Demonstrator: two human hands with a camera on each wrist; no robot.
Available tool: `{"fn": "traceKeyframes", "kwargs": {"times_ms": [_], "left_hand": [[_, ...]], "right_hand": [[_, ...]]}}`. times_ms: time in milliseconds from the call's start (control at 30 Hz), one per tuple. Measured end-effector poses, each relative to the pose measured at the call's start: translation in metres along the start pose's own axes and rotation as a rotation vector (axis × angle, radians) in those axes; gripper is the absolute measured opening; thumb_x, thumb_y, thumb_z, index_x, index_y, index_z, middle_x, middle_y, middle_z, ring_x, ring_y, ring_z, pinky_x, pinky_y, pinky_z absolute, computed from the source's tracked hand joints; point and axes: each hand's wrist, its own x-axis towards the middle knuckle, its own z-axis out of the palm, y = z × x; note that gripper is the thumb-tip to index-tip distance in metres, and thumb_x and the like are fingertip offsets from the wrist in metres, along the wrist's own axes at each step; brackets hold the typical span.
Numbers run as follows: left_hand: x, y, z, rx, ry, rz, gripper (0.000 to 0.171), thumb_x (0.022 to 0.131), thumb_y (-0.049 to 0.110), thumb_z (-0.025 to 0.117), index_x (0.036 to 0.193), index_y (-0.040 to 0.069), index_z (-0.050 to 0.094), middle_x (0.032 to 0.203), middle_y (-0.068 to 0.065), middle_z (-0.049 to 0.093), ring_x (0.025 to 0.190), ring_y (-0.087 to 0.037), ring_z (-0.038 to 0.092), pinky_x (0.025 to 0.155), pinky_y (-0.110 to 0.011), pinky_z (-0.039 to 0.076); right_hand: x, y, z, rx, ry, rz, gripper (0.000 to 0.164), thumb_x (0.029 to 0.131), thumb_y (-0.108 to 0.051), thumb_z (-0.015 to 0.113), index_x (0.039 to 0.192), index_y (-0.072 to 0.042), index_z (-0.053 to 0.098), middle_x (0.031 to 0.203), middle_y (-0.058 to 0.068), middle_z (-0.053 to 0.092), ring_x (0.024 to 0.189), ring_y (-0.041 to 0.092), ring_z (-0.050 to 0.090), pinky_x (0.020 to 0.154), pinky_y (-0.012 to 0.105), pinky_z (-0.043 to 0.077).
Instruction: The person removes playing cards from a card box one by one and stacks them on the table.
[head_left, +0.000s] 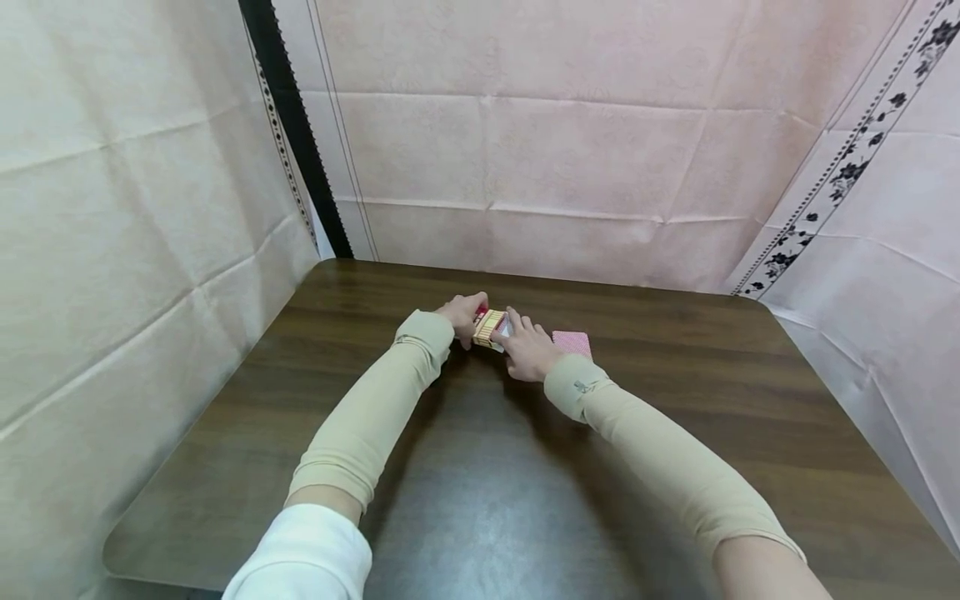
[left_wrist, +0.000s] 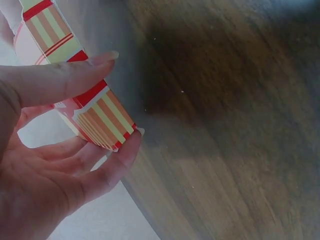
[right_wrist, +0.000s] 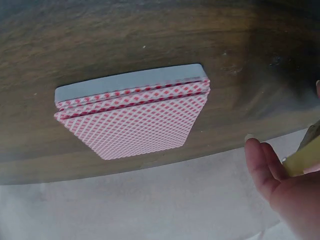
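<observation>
Two pale sleeves (head_left: pixel 375 417) reach across the brown table (head_left: pixel 480 508). Over it, the left hand (head_left: pixel 459 316) grips a striped box (head_left: pixel 489 328), thumb opposing fingers; the right hand (head_left: pixel 531 350) touches its other end, fingers partly straight (whether pinching, I cannot tell). Patterned cards (head_left: pixel 573 342) lie stacked just beside; pale cloth (head_left: pixel 570 158) hangs beyond.

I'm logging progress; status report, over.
Left hand gripping striped box. Right hand at box's other end. Card deck on table, right of hands. No obstruction visible.
</observation>
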Motion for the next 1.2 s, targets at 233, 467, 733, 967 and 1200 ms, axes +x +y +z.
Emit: {"fn": "traceKeyframes", "kwargs": {"times_ms": [233, 467, 733, 967, 1200], "left_hand": [[-0.002, -0.004, -0.003, 0.005, -0.012, 0.002, 0.072, 0.065, -0.008, 0.081, 0.123, 0.014, 0.045, 0.121, -0.015, 0.052, 0.104, -0.027, 0.050, 0.082, -0.038, 0.051], [-0.007, -0.014, 0.001, 0.024, 0.018, -0.042, 0.071, 0.062, -0.009, 0.083, 0.119, 0.013, 0.046, 0.119, -0.014, 0.055, 0.106, -0.026, 0.052, 0.085, -0.039, 0.049], [-0.009, -0.012, -0.004, 0.001, 0.015, -0.036, 0.071, 0.063, -0.010, 0.081, 0.120, 0.013, 0.046, 0.117, -0.014, 0.055, 0.102, -0.027, 0.052, 0.082, -0.038, 0.049], [-0.008, -0.013, -0.005, -0.010, 0.019, -0.068, 0.071, 0.065, -0.010, 0.080, 0.121, 0.015, 0.045, 0.117, -0.012, 0.055, 0.099, -0.026, 0.052, 0.079, -0.037, 0.050], [-0.014, -0.015, -0.007, -0.004, 0.048, -0.109, 0.064, 0.068, -0.010, 0.076, 0.119, 0.015, 0.046, 0.117, -0.015, 0.056, 0.100, -0.030, 0.057, 0.072, -0.036, 0.051]], "right_hand": [[0.002, 0.000, 0.001, 0.028, -0.005, -0.004, 0.051, 0.088, -0.016, 0.057, 0.138, -0.021, 0.049, 0.155, 0.030, 0.018, 0.133, 0.045, 0.037, 0.101, 0.055, 0.041], [-0.004, 0.003, 0.006, 0.093, 0.136, -0.047, 0.045, 0.090, -0.020, 0.059, 0.134, -0.018, 0.054, 0.147, 0.028, 0.035, 0.126, 0.043, 0.045, 0.101, 0.054, 0.042], [0.003, 0.002, 0.002, 0.140, 0.301, -0.066, 0.034, 0.091, -0.037, 0.065, 0.109, -0.008, 0.061, 0.126, 0.021, 0.054, 0.111, 0.036, 0.051, 0.095, 0.049, 0.045], [-0.001, -0.002, -0.007, 0.080, 0.259, -0.017, 0.050, 0.086, -0.036, 0.070, 0.125, -0.008, 0.055, 0.119, 0.019, 0.058, 0.107, 0.035, 0.051, 0.091, 0.046, 0.045], [-0.012, 0.005, -0.007, 0.063, 0.181, 0.069, 0.062, 0.079, -0.035, 0.070, 0.132, -0.011, 0.049, 0.118, 0.019, 0.055, 0.109, 0.036, 0.050, 0.090, 0.047, 0.043]]}}
